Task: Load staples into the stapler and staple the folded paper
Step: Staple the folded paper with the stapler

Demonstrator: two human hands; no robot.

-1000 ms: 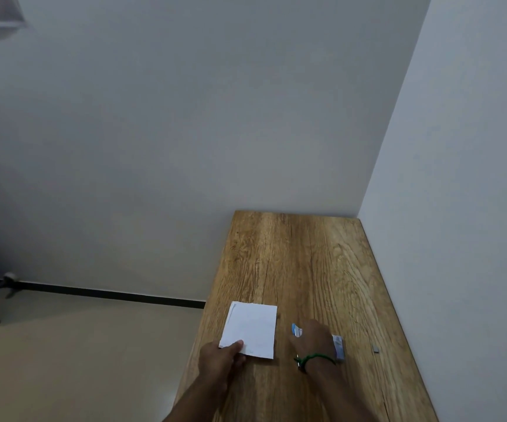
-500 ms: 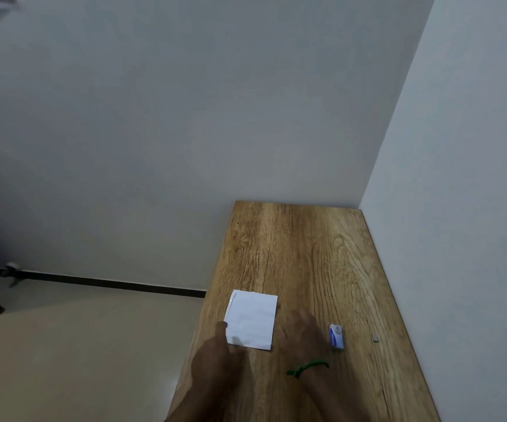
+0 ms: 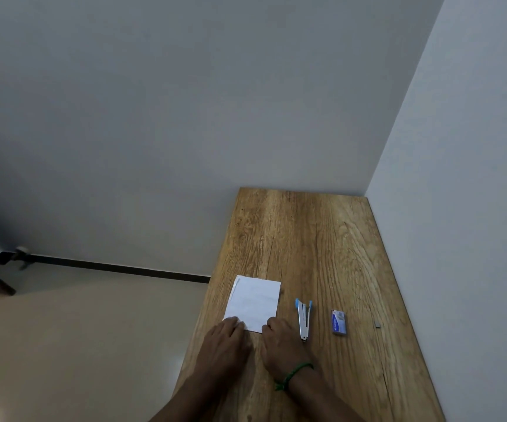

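Left hand (image 3: pixel 226 342) and right hand (image 3: pixel 281 344) press flat on folded paper's (image 3: pixel 253 303) near edge, holding nothing; stapler (image 3: pixel 303 318) right, open; far table (image 3: pixel 307 239) bare.

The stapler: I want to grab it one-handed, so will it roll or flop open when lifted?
The stapler lies flat and narrow on the table, so it probably won't roll. Its arms look splayed at the far end, so it may swing open. It likely feels light.

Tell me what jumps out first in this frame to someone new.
The white folded paper on the near left part of the wooden table, with the left hand and right hand resting on its near corners. Just right of it lie a blue and silver stapler and a small staple box, neither one touched.
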